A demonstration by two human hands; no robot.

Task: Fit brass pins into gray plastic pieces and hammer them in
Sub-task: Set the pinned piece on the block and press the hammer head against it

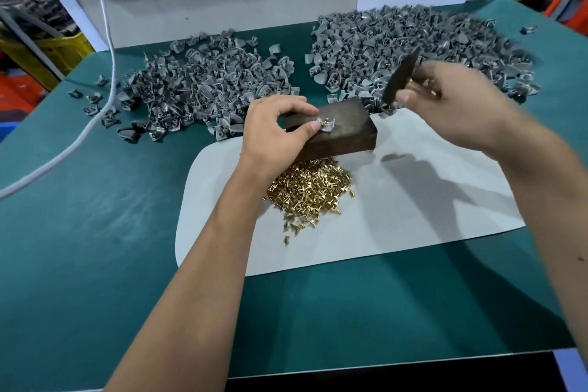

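A dark metal block (343, 134) lies on a white sheet (397, 200). On top of it sits a gray plastic piece (327, 125) with a brass pin standing in it. My left hand (276, 134) pinches that piece between thumb and forefinger and steadies it on the block. My right hand (445, 105) grips a small hammer (401, 76) with a dark head, raised above and to the right of the block. A heap of loose brass pins (311, 191) lies on the sheet just in front of the block.
Two big heaps of gray plastic pieces cover the back of the green table (95, 232), one at the left (203, 86) and one at the right (413, 41). A white cable (105, 79) runs down the left side. A white panel stands behind.
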